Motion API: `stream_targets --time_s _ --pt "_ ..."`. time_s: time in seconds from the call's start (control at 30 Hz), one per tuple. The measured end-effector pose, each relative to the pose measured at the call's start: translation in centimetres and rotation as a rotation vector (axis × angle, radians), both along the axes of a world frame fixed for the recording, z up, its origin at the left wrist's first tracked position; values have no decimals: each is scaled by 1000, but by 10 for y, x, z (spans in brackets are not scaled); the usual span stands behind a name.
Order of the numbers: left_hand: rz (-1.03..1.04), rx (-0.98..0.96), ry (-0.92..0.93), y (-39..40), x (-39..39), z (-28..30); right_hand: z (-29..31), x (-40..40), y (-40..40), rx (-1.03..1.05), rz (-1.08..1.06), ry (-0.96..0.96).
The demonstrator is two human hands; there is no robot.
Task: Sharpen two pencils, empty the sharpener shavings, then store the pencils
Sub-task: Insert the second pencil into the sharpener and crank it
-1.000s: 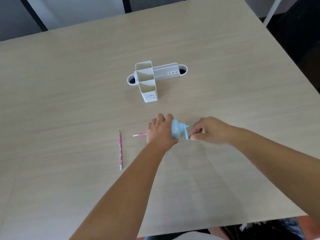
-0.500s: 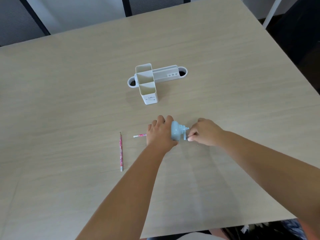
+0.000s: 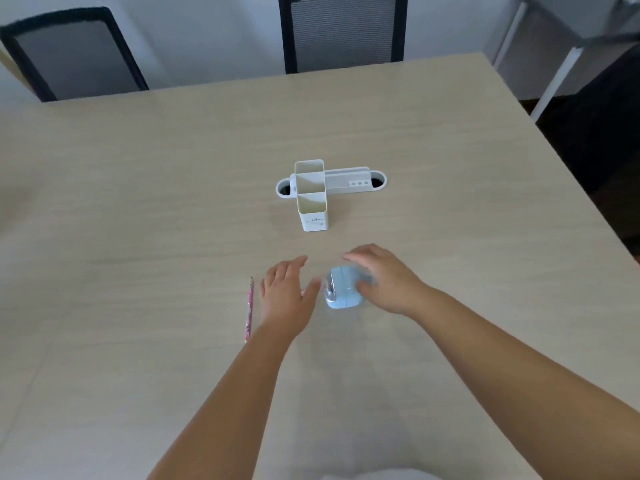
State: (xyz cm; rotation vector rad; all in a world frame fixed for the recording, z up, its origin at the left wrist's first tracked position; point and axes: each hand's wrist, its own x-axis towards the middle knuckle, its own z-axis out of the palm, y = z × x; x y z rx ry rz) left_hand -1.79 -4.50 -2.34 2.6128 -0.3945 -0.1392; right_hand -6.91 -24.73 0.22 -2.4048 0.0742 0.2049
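Observation:
A light blue crank sharpener (image 3: 341, 293) stands on the table near its front middle. My right hand (image 3: 384, 278) lies over its right side and top, fingers curled around the body. My left hand (image 3: 285, 294) hovers just left of the sharpener, fingers apart, thumb near the sharpener's front face. One pink patterned pencil (image 3: 249, 308) lies on the table left of my left hand, tip pointing away from me. The second pencil is hidden under my left hand. A white pencil holder (image 3: 311, 216) with open compartments stands farther back.
The holder stands in front of a white cable grommet (image 3: 349, 183) set into the wooden table (image 3: 138, 209). Two black chairs (image 3: 341, 29) stand behind the far edge. The table's right edge runs diagonally at the right.
My left hand has let go of the sharpener and slid left, opening. My right hand has left the crank and now grips the sharpener's body. The view has tilted up.

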Motion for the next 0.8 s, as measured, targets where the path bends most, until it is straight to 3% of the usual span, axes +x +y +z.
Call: stream_targets --time_s 0.13,0.4,0.53,0.63,0.8 --pt "-69 259 17 14 -1 -13 -2 15 30 -176 138 94" --pt "-234 400 -84 33 29 -1 -4 19 37 -195 83 126" --pt "-199 300 -62 62 34 -7 -2 19 43 -186 80 137" --pt "11 135 -29 107 36 -15 0 21 43 -202 83 143" --pt "372 -128 198 131 8 -13 1 23 45 -213 62 145"
